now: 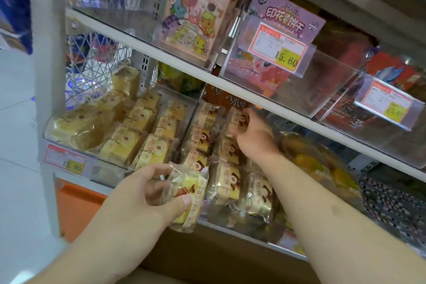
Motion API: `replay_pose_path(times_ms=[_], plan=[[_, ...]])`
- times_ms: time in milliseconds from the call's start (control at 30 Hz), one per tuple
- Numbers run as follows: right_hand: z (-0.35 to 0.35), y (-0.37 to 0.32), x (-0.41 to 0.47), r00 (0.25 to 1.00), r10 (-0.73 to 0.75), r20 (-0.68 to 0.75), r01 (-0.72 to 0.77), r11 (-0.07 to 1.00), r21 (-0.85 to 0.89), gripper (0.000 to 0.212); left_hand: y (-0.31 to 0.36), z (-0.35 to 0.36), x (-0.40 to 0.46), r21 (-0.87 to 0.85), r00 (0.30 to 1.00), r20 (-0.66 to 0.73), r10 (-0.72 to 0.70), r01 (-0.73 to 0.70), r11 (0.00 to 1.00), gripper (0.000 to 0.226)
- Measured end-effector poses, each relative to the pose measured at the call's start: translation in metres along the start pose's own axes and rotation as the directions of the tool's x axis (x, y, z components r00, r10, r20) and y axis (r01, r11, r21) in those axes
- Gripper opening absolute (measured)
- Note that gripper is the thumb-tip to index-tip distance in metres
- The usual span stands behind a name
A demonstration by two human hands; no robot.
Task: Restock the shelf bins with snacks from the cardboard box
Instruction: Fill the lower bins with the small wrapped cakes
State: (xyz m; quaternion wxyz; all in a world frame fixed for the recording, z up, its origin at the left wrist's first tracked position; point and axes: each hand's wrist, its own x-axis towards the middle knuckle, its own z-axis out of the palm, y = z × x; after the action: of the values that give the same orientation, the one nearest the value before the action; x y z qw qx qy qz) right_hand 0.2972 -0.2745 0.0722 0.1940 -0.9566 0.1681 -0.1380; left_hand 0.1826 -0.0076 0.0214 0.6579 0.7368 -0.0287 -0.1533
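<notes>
Far left: floor and a blue display, both blurred. White shelf upright [45, 99] runs down the frame.

Left clear bin [69, 143] on the middle shelf: stacked yellow cake packs [129, 143], price tag [65, 161] on its front, digits only partly legible. Orange panel [78, 205] below it, cut off by the left arm.

Left hand [147, 193]: fingers and thumb curled round one wrapped snack pack [186, 198], yellow cake with a brown patch, held just in front of the middle bin's lower edge. Wrapper print unreadable.

Middle bin: rows of similar brown-and-cream packs [228, 182], standing roughly upright, lower ones hidden behind the held pack.

Right hand [251, 136]: reaches deep into that bin, under the shelf board above. Motion-blurred; fingers look curled on a pack [239, 120] at the back, probably pinching it, not certain.

Upper shelf: pink cartoon box [198, 9], purple biscuit box [285, 18] behind a tag [279, 50] reading 15.60.

Right of the forearm: bag of yellow items [322, 163], blurred. Far right bins cropped.

Bottom: brown cardboard box [230, 258], mostly hidden by both arms, contents not visible.
</notes>
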Motion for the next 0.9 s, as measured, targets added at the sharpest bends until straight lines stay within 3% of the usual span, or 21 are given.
replay_pose_path(times_ms=[167, 333, 433, 633, 800, 900], plan=[[0.019, 0.008, 0.022, 0.992, -0.006, 0.125, 0.011, 0.999, -0.04, 0.055, -0.003, -0.003, 0.006, -0.05, 1.0, 0.017, -0.018, 0.019, 0.999, 0.047], [0.012, 0.009, 0.003, 0.997, -0.019, 0.078, 0.025, 0.996, -0.086, 0.066, 0.0, -0.004, 0.005, -0.14, 0.999, 0.052, -0.009, 0.017, 0.99, 0.04], [-0.007, -0.005, -0.041, 0.997, -0.054, 0.061, 0.054, 0.999, 0.007, 0.057, -0.002, -0.003, 0.005, -0.176, 0.999, 0.027, -0.038, 0.042, 0.983, 0.042], [-0.048, -0.029, -0.155, 0.903, -0.39, 0.182, 0.324, 0.894, 0.308, 0.063, 0.01, 0.001, -0.004, -0.219, 0.996, 0.059, -0.07, 0.082, 0.972, 0.04], [-0.066, -0.025, -0.185, 0.816, -0.484, 0.316, 0.411, 0.87, 0.272, 0.069, 0.026, 0.009, -0.017, -0.189, 0.975, 0.208, -0.077, 0.118, 0.975, 0.033], [-0.075, -0.019, -0.191, 0.861, -0.413, 0.297, 0.344, 0.903, 0.258, 0.065, 0.029, 0.015, -0.025, -0.252, 0.965, 0.253, -0.072, 0.138, 0.958, 0.049]])
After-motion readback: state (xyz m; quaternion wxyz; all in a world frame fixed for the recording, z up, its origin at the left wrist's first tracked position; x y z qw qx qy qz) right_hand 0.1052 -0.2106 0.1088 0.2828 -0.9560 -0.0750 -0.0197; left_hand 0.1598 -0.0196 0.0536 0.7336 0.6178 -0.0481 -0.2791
